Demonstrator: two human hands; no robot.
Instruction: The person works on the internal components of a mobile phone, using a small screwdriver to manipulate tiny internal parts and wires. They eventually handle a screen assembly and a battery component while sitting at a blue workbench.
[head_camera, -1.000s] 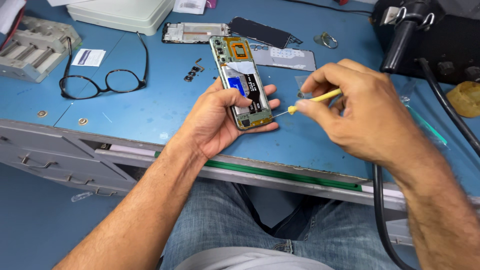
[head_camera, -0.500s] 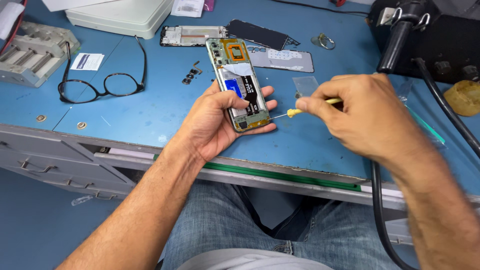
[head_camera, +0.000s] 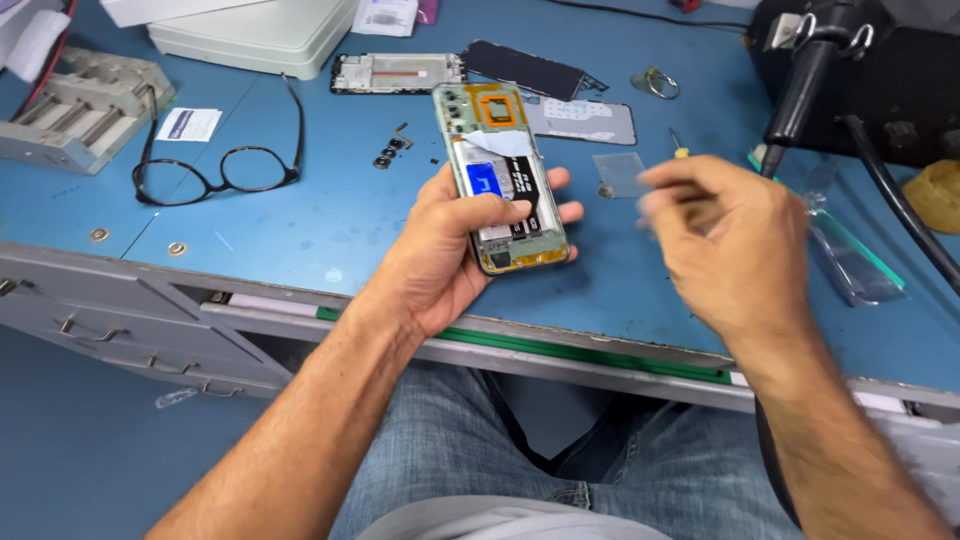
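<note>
My left hand (head_camera: 450, 255) holds the opened phone (head_camera: 503, 180) above the blue table (head_camera: 300, 220), fingers wrapped around it. My right hand (head_camera: 735, 245) is blurred beside it; I cannot tell its grip.

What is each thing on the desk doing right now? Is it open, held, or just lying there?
phone: back cover off, insides showing, held up.
left hand: gripping the phone.
right hand: blurred, away from the phone; what it holds is unclear.
glasses: unfolded, lying on the blue table.
small screwdriver: lying on the table.
drawers: shut.
</note>
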